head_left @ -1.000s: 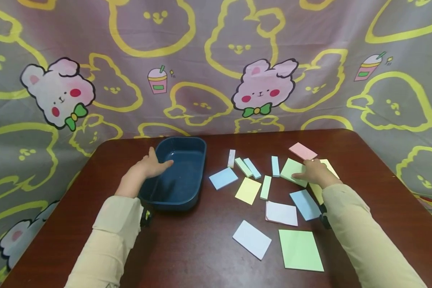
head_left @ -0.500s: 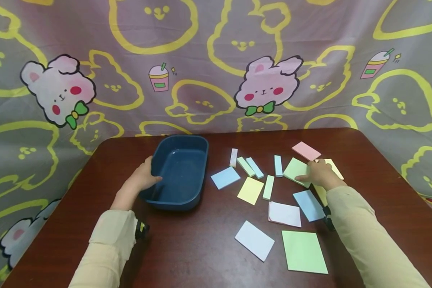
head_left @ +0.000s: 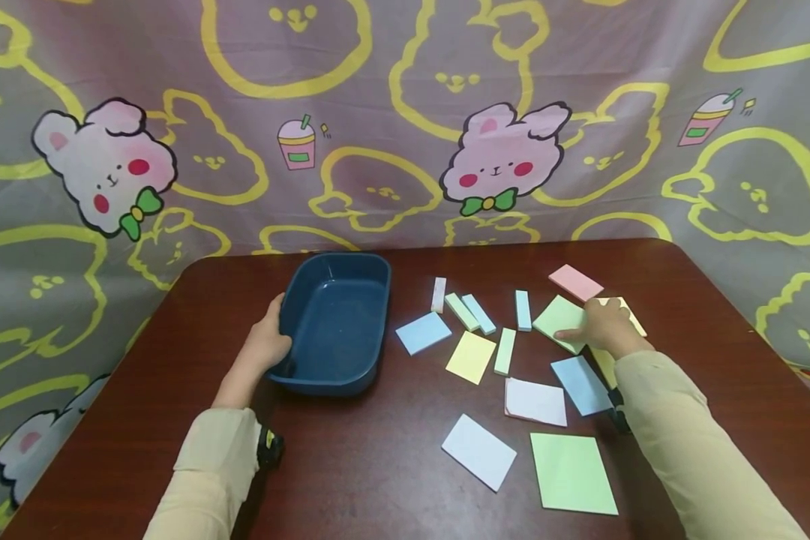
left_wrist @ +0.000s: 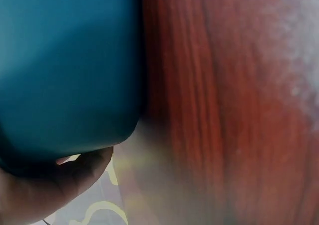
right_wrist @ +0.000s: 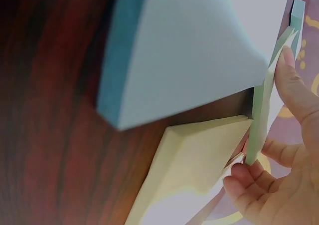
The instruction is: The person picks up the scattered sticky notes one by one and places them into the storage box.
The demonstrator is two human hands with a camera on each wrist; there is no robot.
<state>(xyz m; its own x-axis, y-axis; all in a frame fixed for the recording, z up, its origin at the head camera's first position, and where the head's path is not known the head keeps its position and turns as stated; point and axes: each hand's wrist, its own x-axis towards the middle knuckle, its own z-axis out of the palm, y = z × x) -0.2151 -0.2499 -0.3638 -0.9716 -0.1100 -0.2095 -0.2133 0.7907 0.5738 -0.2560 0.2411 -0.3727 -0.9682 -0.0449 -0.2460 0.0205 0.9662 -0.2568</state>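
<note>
My left hand [head_left: 268,341] grips the left side of a dark blue plastic basin [head_left: 334,387], thumb at the rim. Up close in the left wrist view the basin wall [left_wrist: 75,85] hides most of that hand. At the right my right hand [head_left: 607,330] holds a light green sticky note pad [head_left: 555,321] that lies on the table. In the right wrist view the thumb presses the pad's top near one edge, and the other fingers meet its opposite edge. A yellow pad [right_wrist: 199,160] and a blue pad [right_wrist: 189,55] lie close by.
Several narrow note strips [head_left: 505,351] lie mid-table beside a yellow pad [head_left: 471,358] and a blue pad [head_left: 423,333]. Nearer me are white pads [head_left: 535,402] and a large green pad [head_left: 573,473]. A pink pad [head_left: 576,283] sits at the back. Behind the table [head_left: 351,465] hangs a printed cloth.
My left hand has come down from above the basin's left side and now grips it. The right hand stays at the green pad. The view has shifted slightly.
</note>
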